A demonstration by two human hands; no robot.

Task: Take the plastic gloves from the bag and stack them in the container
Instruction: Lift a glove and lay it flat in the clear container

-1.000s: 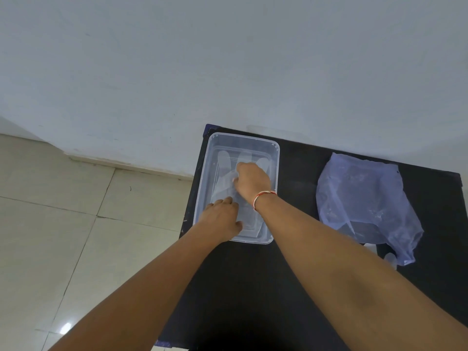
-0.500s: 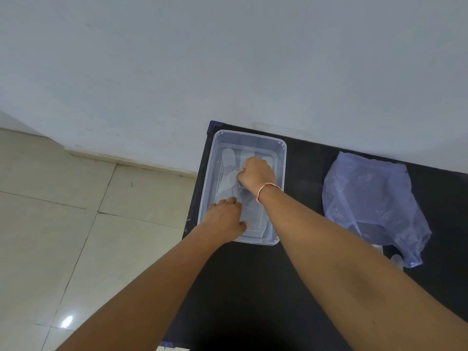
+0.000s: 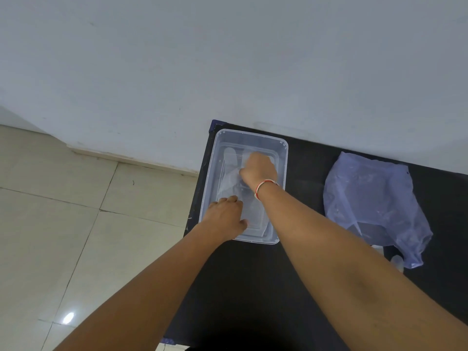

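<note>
both hands (image 3: 224, 216) (image 3: 258, 169) press flat, open-palmed, on thin gloves (image 3: 231, 178) inside the container (image 3: 283, 153); lifting too fast could drag the clinging film out of the stack.

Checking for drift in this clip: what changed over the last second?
Barely anything. The right hand shifted slightly on the gloves in the container. The left hand still presses at the near end. The bag lies where it was, untouched.
</note>
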